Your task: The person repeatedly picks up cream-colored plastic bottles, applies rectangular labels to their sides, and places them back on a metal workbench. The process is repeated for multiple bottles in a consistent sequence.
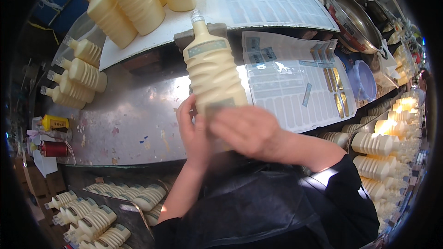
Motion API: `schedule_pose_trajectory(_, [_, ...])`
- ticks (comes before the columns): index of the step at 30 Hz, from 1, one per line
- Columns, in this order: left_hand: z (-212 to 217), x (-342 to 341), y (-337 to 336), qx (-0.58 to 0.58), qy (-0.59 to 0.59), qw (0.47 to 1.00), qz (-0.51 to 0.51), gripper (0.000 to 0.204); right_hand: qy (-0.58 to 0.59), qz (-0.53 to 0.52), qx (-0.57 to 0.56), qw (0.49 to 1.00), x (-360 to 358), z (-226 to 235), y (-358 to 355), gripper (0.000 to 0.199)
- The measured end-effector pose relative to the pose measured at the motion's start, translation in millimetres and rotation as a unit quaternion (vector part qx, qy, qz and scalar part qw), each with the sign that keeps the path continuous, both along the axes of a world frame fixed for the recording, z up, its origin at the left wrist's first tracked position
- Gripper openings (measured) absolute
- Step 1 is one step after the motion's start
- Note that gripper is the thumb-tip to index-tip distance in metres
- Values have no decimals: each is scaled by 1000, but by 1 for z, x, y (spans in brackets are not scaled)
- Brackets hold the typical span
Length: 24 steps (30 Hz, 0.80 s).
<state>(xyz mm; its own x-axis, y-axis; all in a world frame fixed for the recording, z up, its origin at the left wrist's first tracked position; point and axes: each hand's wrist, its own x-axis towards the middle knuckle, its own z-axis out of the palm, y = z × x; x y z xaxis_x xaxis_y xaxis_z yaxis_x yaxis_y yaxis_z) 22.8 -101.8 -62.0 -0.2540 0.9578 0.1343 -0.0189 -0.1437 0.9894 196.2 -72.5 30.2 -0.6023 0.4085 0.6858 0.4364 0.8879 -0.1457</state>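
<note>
A cream-coloured ribbed plastic bottle with a clear neck lies in front of me, its neck pointing away and resting against a grey padded block. A bluish label strip runs across its shoulder. Another greyish label is on the lower body, partly covered by my fingers. My left hand grips the bottle's lower left side, thumb on top. Over the lower label lies my right hand, blurred by motion, its fingers reaching across the bottle; their exact closure is unclear.
Right of the bottle are label sheets with gold strips, a lilac basin and a metal pan. Bottles stand at the far left; more lie lower left and right. A red thread spool sits left.
</note>
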Motion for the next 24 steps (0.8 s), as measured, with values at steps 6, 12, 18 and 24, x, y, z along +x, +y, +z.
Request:
schedule_pose_trajectory(6, [-4, -3, 6, 39, 30, 999, 3, 58, 52, -102, -139, 984, 7, 3, -9, 30])
schedule_pose_trajectory(12, [15, 17, 17, 13, 275, 958, 76, 68, 99, -238, -334, 906, 6, -12, -14, 34])
schedule_pose_trajectory(18, [17, 19, 18, 13, 224, 972, 68, 62, 160, -280, -398, 859, 28, -19, -4, 34])
schedule_pose_trajectory(24, [21, 15, 19, -17, 209, 976, 65, 57, 120, -231, -280, 924, 22, -8, 2, 29])
